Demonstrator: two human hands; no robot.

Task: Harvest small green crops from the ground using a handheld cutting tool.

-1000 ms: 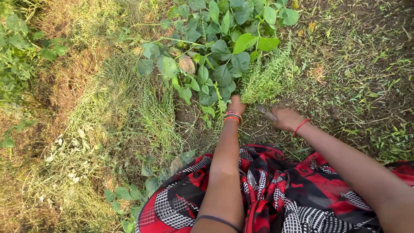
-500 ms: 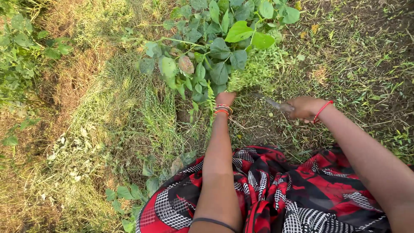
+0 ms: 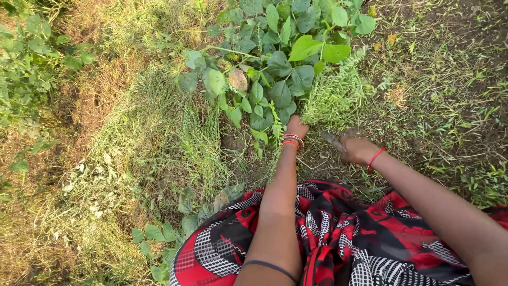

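Seen from above, a person crouches on grassy ground, a red, black and white patterned cloth (image 3: 338,249) spread across the lap at six o'clock. At nine o'clock lies a swath of pale, flattened cut grass (image 3: 132,159), with low green weeds beyond it. At twelve o'clock stands a leafy green plant (image 3: 275,69) with broad leaves, one of them browned. The left hand (image 3: 296,127), wearing red and orange bangles, reaches forward and is closed around a tuft of feathery weeds (image 3: 330,98) at the base of that plant. Just to its right, toward two o'clock, the right hand (image 3: 360,150), with a red thread at the wrist, is clenched on the handle of a small cutting blade (image 3: 333,142), probably a sickle, its tip pointing toward the gathered stems and close to the soil. Judging from this, the step in hand is cutting weeds low down. The next move would call for a careful stroke near the roots, clear of the left fingers.
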